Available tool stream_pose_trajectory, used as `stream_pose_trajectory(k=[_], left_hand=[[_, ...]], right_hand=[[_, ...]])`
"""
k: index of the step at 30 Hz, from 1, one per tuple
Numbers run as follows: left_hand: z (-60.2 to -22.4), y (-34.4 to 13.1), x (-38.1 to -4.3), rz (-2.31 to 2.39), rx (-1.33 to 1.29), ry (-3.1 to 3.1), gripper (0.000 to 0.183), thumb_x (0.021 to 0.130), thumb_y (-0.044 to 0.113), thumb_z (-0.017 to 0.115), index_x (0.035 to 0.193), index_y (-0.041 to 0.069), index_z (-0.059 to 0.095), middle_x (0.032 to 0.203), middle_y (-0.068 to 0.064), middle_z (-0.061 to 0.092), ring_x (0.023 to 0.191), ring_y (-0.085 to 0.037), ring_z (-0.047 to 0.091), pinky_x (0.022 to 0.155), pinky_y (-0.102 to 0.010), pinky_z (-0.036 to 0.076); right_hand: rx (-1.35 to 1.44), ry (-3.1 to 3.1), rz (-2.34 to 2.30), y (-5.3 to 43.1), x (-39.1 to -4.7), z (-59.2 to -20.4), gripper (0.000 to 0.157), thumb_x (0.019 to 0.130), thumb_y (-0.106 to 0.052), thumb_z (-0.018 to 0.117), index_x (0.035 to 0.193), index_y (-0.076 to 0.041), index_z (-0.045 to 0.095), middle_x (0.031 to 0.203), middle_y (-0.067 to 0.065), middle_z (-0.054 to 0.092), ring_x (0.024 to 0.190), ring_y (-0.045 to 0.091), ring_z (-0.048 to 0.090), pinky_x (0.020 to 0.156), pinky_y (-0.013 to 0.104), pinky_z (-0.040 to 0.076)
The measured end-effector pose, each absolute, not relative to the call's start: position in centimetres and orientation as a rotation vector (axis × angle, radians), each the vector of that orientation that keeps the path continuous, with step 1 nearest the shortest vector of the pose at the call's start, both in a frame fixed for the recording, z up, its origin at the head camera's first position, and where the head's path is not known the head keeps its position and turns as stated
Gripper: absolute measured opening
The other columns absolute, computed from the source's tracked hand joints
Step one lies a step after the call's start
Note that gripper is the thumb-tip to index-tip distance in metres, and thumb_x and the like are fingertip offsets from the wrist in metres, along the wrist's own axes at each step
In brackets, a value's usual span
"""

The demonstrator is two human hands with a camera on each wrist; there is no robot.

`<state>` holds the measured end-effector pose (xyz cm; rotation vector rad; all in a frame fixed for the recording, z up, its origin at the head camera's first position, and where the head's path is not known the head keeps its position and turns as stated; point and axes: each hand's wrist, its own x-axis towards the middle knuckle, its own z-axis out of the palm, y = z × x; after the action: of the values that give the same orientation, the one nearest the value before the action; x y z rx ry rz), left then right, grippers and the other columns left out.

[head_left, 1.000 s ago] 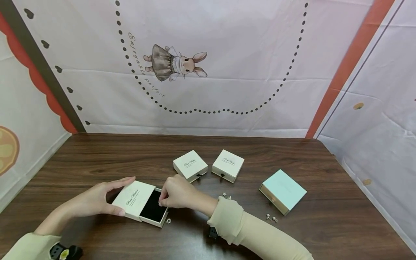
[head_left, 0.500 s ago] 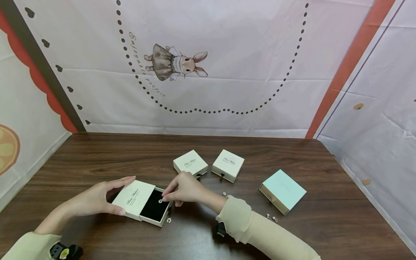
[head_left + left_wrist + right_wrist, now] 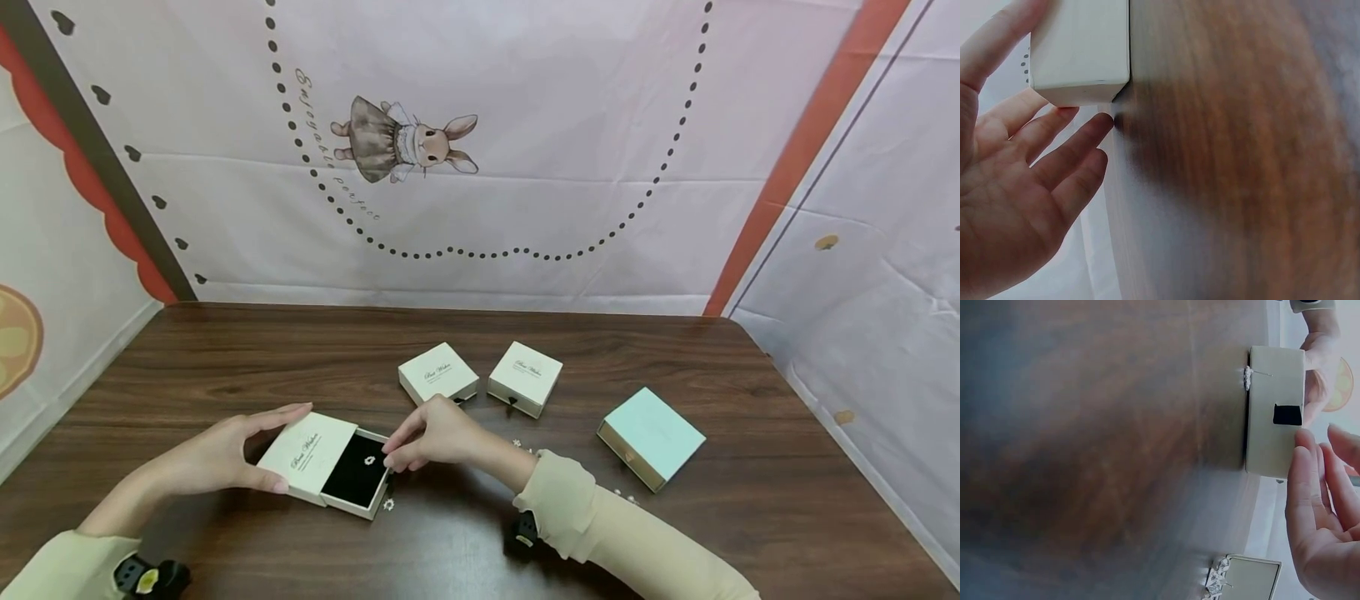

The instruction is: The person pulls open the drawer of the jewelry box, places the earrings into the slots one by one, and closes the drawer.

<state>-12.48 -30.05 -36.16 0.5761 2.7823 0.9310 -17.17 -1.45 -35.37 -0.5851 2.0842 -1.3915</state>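
Observation:
A cream jewelry box (image 3: 307,454) with printed lettering lies at the left, its drawer (image 3: 354,472) partly pulled out to show a black pad. My left hand (image 3: 236,454) grips the cover between thumb and fingers; the left wrist view shows the box end (image 3: 1082,53) between them. On the pad sits a small sparkling stud earring (image 3: 369,460). Its look-alike, another earring (image 3: 388,504), lies on the table by the drawer's front corner. My right hand (image 3: 438,433) is at the drawer's right edge, thumb apart from the fingers in the right wrist view, holding nothing.
Two closed cream boxes, one left (image 3: 438,371) and one right (image 3: 525,377), stand behind my right hand. A mint box (image 3: 652,435) is farther right. Small earrings (image 3: 517,443) lie near my right wrist, and more earrings (image 3: 626,497) lie before the mint box.
My right hand has let go of the earring, which now rests on the black pad, and has drawn back right to the drawer's edge. The left hand keeps its grip.

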Motion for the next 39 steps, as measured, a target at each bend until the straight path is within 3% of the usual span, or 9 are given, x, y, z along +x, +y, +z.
stream_pose_trajectory(k=[5,12,19,39], left_hand=[[-36.2,-30.1,-12.5,0.915,0.574,2.795,0.089,0.063,0.041,0.078,0.138,0.014,0.039,0.138,-0.013,0.043,0.120,-0.034,0.042,0.086,-0.057,0.037],[-36.2,-30.1,-12.5,0.874,0.571,2.816,0.089,0.063,0.043,0.078,0.138,0.015,0.039,0.138,-0.011,0.044,0.120,-0.034,0.042,0.086,-0.050,0.039],[-36.1,-30.1,-12.5,0.923,0.569,2.787,0.090,0.063,0.041,0.078,0.138,0.013,0.038,0.138,-0.015,0.043,0.119,-0.041,0.040,0.086,-0.057,0.037],[-36.2,-30.1,-12.5,0.915,0.547,2.781,0.092,0.062,0.046,0.077,0.139,0.014,0.038,0.138,-0.014,0.043,0.120,-0.041,0.039,0.087,-0.056,0.036]], right_hand=[[-0.575,2.049,-1.390,-1.0,-16.9,-35.5,0.010,0.069,-0.001,0.074,0.078,0.003,0.071,0.072,0.018,0.068,0.056,0.008,0.060,0.058,0.026,0.053],[-0.592,2.051,-1.288,-0.6,-16.8,-36.0,0.008,0.068,-0.001,0.074,0.075,0.002,0.072,0.067,0.013,0.068,0.055,0.008,0.060,0.057,0.024,0.052],[-0.584,2.078,-1.208,-0.7,-16.5,-36.3,0.006,0.067,0.002,0.075,0.072,0.001,0.071,0.066,0.016,0.068,0.052,0.009,0.059,0.054,0.024,0.052],[-0.597,2.066,-1.109,-1.5,-15.9,-36.8,0.006,0.066,0.002,0.075,0.071,0.002,0.071,0.065,0.014,0.068,0.045,0.008,0.056,0.048,0.024,0.050]])
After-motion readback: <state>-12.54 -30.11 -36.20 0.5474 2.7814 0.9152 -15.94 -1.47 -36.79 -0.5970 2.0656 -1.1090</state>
